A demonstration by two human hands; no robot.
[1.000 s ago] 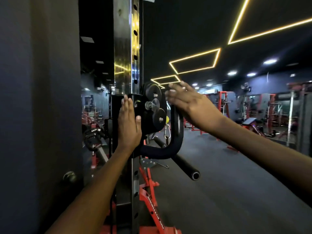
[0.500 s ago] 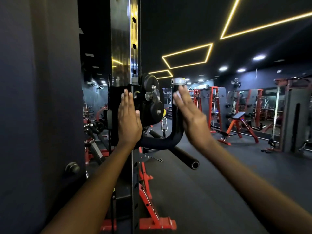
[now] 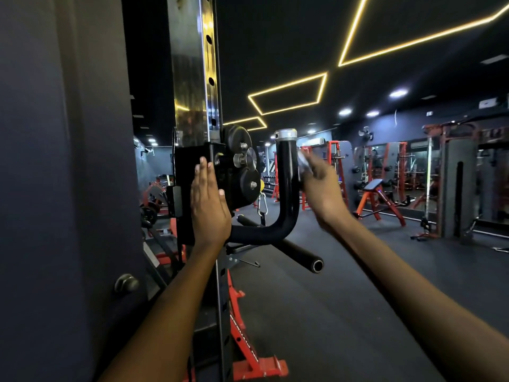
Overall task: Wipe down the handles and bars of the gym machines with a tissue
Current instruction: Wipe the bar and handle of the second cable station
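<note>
A black J-shaped handle (image 3: 285, 188) with a silver cap rises from the pulley carriage (image 3: 239, 172) on a steel upright (image 3: 194, 78). My right hand (image 3: 322, 194) is on the handle's right side and presses a pale tissue (image 3: 304, 165) against the vertical part; the hand is motion-blurred. My left hand (image 3: 208, 205) lies flat with straight fingers against the black carriage plate on the upright. A silver carabiner (image 3: 261, 206) hangs below the pulleys.
A dark wall (image 3: 55, 188) with a round knob (image 3: 126, 282) fills the left. A black bar (image 3: 300, 255) sticks out below the handle. Red frame feet (image 3: 248, 354) sit at the upright's base. Red benches and racks (image 3: 377, 197) stand across the dark floor.
My right hand slid from the top of the handle, over the cap, down its right side, now pressing the tissue lower. The left hand stayed on the carriage. The view shifted slightly.
</note>
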